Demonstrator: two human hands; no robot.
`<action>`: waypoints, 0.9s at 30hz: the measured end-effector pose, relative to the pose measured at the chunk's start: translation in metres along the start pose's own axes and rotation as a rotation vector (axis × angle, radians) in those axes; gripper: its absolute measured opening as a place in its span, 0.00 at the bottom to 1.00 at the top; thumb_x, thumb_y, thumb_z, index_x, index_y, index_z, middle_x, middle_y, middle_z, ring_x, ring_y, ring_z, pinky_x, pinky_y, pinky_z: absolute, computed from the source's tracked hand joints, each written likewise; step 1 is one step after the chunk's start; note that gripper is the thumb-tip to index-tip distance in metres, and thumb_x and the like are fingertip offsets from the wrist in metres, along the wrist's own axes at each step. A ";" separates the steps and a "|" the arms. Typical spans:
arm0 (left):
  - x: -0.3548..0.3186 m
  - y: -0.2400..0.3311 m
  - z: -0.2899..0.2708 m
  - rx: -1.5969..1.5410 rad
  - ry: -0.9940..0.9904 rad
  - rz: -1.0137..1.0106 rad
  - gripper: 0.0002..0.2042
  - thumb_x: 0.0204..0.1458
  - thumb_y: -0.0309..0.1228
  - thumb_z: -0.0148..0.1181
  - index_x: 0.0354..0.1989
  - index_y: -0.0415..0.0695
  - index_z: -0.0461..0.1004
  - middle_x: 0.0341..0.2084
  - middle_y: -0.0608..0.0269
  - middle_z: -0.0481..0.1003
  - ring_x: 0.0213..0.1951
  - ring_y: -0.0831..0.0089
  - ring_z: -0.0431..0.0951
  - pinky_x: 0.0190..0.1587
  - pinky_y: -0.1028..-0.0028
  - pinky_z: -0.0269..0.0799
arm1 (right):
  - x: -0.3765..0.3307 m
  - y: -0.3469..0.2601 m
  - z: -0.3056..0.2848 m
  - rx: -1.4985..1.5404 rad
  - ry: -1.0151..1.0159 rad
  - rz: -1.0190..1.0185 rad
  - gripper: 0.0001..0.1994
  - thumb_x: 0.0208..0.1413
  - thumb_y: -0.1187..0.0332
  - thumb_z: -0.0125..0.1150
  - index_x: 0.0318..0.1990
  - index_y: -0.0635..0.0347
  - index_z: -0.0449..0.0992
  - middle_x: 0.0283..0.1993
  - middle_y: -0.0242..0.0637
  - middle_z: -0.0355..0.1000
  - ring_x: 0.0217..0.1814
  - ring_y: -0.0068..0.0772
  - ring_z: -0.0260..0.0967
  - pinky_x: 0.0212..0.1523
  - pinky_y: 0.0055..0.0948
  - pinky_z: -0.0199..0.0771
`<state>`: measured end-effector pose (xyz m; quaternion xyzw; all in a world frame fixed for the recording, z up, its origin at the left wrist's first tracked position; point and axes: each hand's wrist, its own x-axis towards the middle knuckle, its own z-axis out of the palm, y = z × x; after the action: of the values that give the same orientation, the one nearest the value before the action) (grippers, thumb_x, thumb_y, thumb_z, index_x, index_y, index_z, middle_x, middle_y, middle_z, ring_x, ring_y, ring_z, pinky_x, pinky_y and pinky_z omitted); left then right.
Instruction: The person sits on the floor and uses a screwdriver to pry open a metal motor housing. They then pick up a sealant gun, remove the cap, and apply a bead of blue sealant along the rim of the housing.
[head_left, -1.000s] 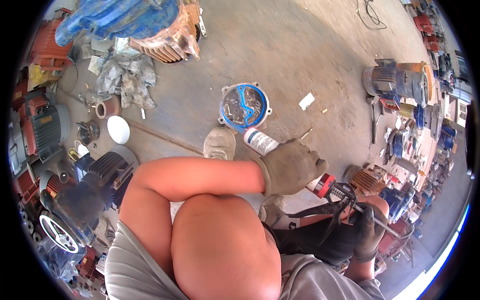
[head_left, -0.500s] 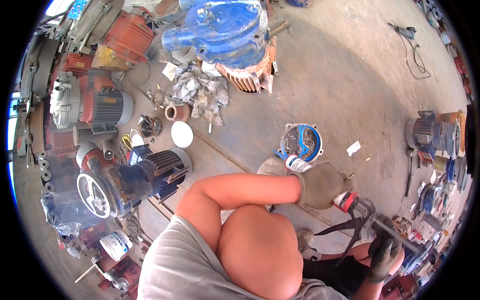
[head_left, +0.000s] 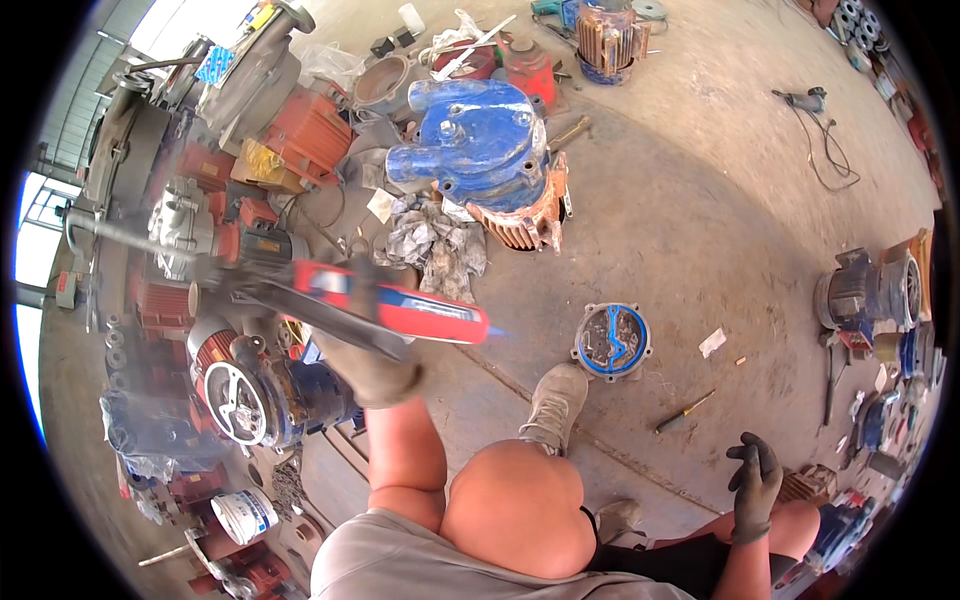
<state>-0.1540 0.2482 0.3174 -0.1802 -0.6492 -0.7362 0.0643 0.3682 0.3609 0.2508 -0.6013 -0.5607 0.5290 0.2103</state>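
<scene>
My gloved left hand is wrapped round a caulking gun, held up over the machines on the left and smeared by motion. The gun carries a red sealant cartridge whose blue-tipped nozzle points right. My right hand, in a dark-palmed glove, hovers near my right knee with nothing in it, its fingers loosely bent and apart. On the floor ahead of my shoe lies a round metal cover with bolt lugs. A bead of blue sealant runs round its inside and across its middle.
A screwdriver lies right of the cover. A large blue pump casing stands ahead beside crumpled rags. Motors, a handwheel and a white bucket crowd the left. An angle grinder with its cord lies far right.
The caulking gun has swung from my right side across to the left in my left hand. My right hand has come off it. The view has shifted, showing more floor ahead.
</scene>
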 end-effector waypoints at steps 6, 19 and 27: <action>0.041 -0.065 -0.050 -0.091 0.303 -0.275 0.17 0.63 0.33 0.74 0.54 0.38 0.76 0.40 0.64 0.81 0.36 0.74 0.82 0.41 0.70 0.80 | 0.008 0.005 0.008 0.013 -0.036 0.027 0.20 0.76 0.61 0.58 0.60 0.73 0.79 0.40 0.42 0.84 0.21 0.17 0.67 0.23 0.19 0.65; 0.169 -0.358 -0.101 1.411 -0.243 -0.539 0.37 0.51 0.55 0.80 0.61 0.38 0.79 0.51 0.56 0.83 0.48 0.61 0.82 0.54 0.58 0.79 | 0.015 0.018 0.000 -0.002 -0.055 0.184 0.15 0.72 0.71 0.60 0.61 0.69 0.80 0.44 0.39 0.84 0.37 0.24 0.78 0.39 0.26 0.80; 0.207 -0.376 -0.080 1.910 -0.700 -0.464 0.34 0.51 0.53 0.79 0.63 0.47 0.81 0.56 0.60 0.83 0.55 0.61 0.82 0.58 0.59 0.80 | 0.020 0.021 -0.006 0.031 -0.082 0.248 0.15 0.72 0.72 0.60 0.61 0.67 0.81 0.45 0.37 0.84 0.41 0.21 0.78 0.41 0.26 0.81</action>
<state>-0.4835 0.2543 0.0317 -0.1284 -0.9623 0.1830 -0.1548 0.3794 0.3752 0.2272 -0.6406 -0.4820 0.5836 0.1292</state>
